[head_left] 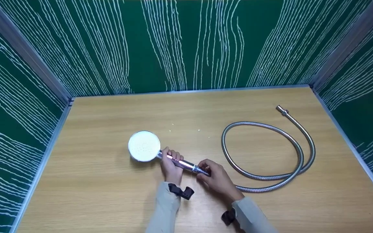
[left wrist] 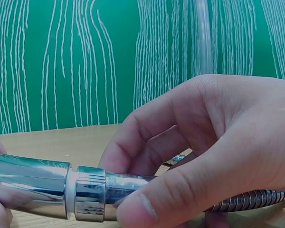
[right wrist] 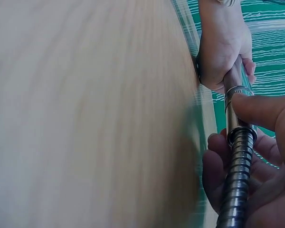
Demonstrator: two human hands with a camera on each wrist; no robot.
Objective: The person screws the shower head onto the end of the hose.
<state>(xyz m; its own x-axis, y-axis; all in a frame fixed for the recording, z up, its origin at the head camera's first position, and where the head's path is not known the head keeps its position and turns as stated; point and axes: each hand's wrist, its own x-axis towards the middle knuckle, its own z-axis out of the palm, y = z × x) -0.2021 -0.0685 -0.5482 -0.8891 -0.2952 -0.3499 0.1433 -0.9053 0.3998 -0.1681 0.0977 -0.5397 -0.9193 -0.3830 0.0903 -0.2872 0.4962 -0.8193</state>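
A chrome shower head (head_left: 144, 146) with a round white face lies to the left, its handle (head_left: 185, 164) slanting down to the right. My left hand (head_left: 172, 166) grips that handle just below the head. At the handle's lower end my right hand (head_left: 217, 179) pinches the metal hose connector (left wrist: 91, 194) between thumb and fingers. A narrow pale ring shows between handle and connector in the left wrist view. From the connector the ribbed metal shower hose (right wrist: 237, 183) runs back past my right palm.
The hose (head_left: 264, 177) loops across the right side of the wooden table (head_left: 108, 200), its free end fitting (head_left: 282, 110) pointing to the back. Green panels (head_left: 186, 45) with white streaks stand around the back and sides. Several tiny white specks (head_left: 169, 130) lie mid-table.
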